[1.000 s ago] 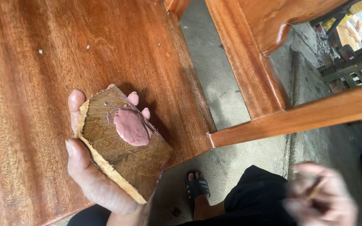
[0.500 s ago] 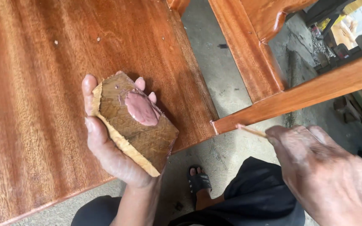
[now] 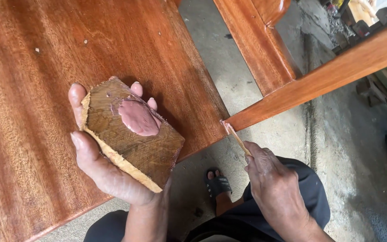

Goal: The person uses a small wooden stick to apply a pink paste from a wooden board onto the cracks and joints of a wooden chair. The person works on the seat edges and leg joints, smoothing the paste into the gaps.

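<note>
My left hand [image 3: 96,161] grips a rough brown wood block [image 3: 135,139] from underneath, holding it flat over the reddish wooden panel [image 3: 32,89]. A blob of pinkish-brown putty [image 3: 138,117] sits on top of the block. My right hand [image 3: 276,188] holds a thin light wooden stick [image 3: 237,138]. The stick's tip touches the end of a reddish wooden rail [image 3: 319,76], where that rail meets the panel's edge.
A second polished wooden frame piece [image 3: 260,40] runs up at the top right. Grey concrete floor [image 3: 229,76] lies below. My dark trousers [image 3: 301,179] and a sandalled foot [image 3: 216,181] show at the bottom. Clutter [image 3: 372,18] sits at the far top right.
My right hand has come up from the lower right with the stick, and its tip now meets the rail's end. The block in my left hand has stayed nearly put.
</note>
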